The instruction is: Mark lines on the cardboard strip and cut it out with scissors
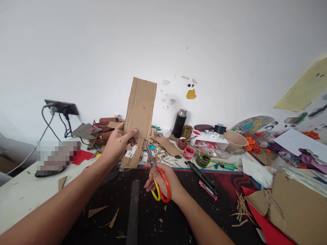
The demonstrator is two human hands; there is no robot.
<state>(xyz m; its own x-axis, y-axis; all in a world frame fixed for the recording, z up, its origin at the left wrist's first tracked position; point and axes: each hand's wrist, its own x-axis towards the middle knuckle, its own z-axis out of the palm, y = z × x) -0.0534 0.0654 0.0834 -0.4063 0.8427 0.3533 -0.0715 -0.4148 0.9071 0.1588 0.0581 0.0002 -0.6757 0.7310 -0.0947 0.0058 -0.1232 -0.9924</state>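
Note:
My left hand grips the lower left part of a tall piece of brown cardboard, thumb on its face, holding it upright above the table. Its surface has creases and a curved line. In my right hand is a pair of scissors with one red and one yellow handle loop. The blades point up and reach the cardboard's lower edge; whether they touch it I cannot tell. Below my left hand lies another cardboard piece with a white label.
A metal ruler and cardboard scraps lie on the dark mat. Behind are a black flask, open paint jars and loose scraps. A green cutter lies right; cardboard fills the right corner. A power strip hangs left.

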